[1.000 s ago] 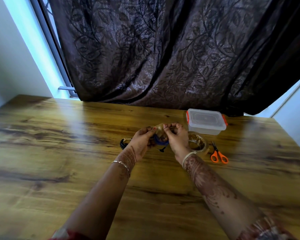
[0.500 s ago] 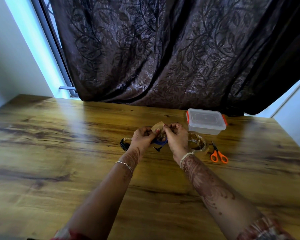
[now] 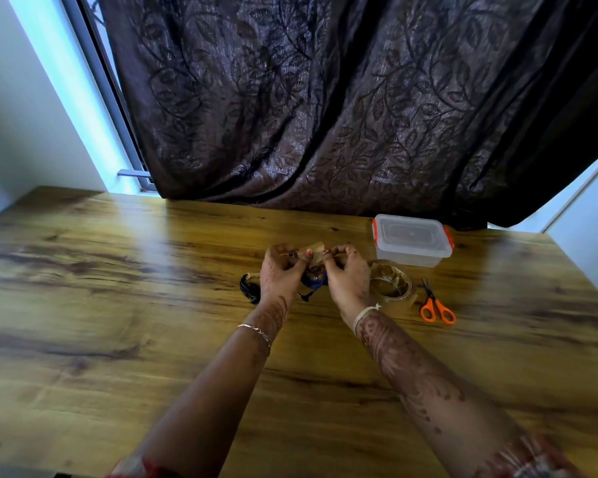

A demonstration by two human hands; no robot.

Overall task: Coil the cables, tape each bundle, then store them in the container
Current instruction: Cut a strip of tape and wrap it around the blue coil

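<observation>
Left of the lidded clear plastic container with orange clips, both forearms reach forward, wrists close together. The left hand and right hand each pinch an end of a short brown tape strip, fingers curled, with the coiled blue cable just beneath it between them

Open wooden table on the left; tape roll, scissors, container clustered on the right.
</observation>
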